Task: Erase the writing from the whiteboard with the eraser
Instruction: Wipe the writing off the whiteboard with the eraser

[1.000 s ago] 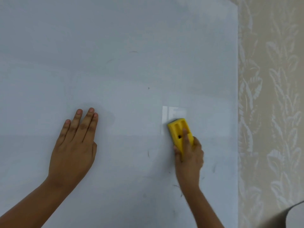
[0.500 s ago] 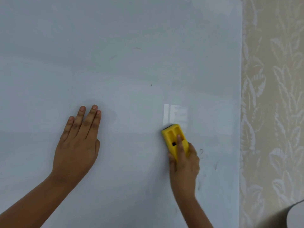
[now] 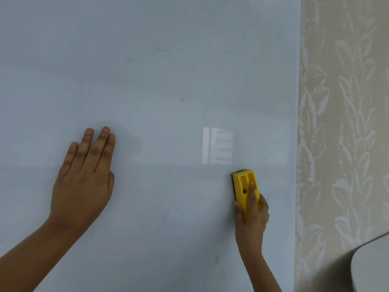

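The eraser (image 3: 244, 187) is a small yellow plastic block with a dark felt strip along its left side, pressed flat against the whiteboard (image 3: 168, 81) low down and near the board's right edge. It looks light and stiff, with moulded grooves on its back that give a natural place to hold; the felt face will likely drag a little on the glossy board, so it wants firm, even pressure rather than force. The right hand (image 3: 251, 216) grips its lower half, the thumb on the left side, one of the fingers (image 3: 252, 191) laid up a groove and the others wrapped round the right side. The left hand (image 3: 84, 180) lies flat on the board well apart toward the left edge, its fingers pressed together and pointing up, seemingly bracing. The board looks almost clean: only faint specks and smudges show, and a window's reflection gleams just above the eraser. Beyond the right edge runs leaf-patterned wallpaper (image 3: 341, 123), with a pale rounded object (image 3: 370, 268) at the bottom corner.
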`<state>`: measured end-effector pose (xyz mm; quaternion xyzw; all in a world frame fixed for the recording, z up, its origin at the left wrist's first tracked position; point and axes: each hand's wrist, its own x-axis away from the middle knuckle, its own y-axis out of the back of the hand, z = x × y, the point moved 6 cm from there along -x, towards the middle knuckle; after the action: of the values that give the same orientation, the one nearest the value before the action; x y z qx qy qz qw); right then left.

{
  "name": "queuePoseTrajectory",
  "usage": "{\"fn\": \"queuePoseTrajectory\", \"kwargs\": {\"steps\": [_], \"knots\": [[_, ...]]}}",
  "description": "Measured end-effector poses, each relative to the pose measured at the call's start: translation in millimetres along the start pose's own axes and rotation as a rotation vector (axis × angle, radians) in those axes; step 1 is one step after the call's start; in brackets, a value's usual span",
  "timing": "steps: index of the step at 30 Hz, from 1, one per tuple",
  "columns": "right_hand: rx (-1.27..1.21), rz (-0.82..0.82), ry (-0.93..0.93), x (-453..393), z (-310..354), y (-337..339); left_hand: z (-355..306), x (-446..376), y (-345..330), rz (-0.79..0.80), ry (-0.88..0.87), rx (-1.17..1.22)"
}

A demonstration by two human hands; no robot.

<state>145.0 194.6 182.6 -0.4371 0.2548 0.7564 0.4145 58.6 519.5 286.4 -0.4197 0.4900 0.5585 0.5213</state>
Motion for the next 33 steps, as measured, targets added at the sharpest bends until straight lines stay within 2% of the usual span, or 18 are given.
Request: {"fn": "queuePoseTrajectory", "kwargs": {"steps": [4,6,7,9,11,13,16,19,21,23,25,27,30,33], "knots": [[-0.031,0.094,0.191,46,19,-12,2,2,-3,-0.014,-0.021,0.011],[-0.008,0.145,0.260,71,3,-5,5,2,-6,-0.015,-0.021,-0.003],[0.016,0.159,0.246,75,-12,0,6,2,-8,-0.010,-0.022,-0.013],[0.023,0.131,0.096,62,-46,12,9,2,-11,-0.007,-0.022,-0.018],[0.016,0.075,-0.085,31,-73,21,11,3,-15,-0.012,-0.018,-0.012],[0.024,0.015,-0.171,-8,-82,22,12,4,-18,-0.020,-0.021,-0.004],[0.034,-0.007,-0.104,-36,-54,16,16,4,-22,-0.033,-0.039,-0.008],[0.008,0.066,0.102,2,-24,-1,16,5,-24,-0.041,-0.047,0.003],[-0.001,0.119,0.166,28,-28,1,15,4,-23,-0.038,-0.047,0.007],[0.009,0.120,0.100,24,-49,10,14,4,-21,-0.031,-0.041,0.001],[0.006,0.068,-0.049,1,-64,18,13,3,-20,-0.033,-0.034,-0.001],[0.022,0.024,-0.091,-18,-58,20,12,4,-19,-0.031,-0.033,-0.002],[0.002,0.069,0.040,-10,-15,11,12,4,-17,-0.033,-0.029,-0.002],[0.019,0.140,0.228,46,21,-4,11,4,-16,-0.021,-0.030,-0.006]]}}
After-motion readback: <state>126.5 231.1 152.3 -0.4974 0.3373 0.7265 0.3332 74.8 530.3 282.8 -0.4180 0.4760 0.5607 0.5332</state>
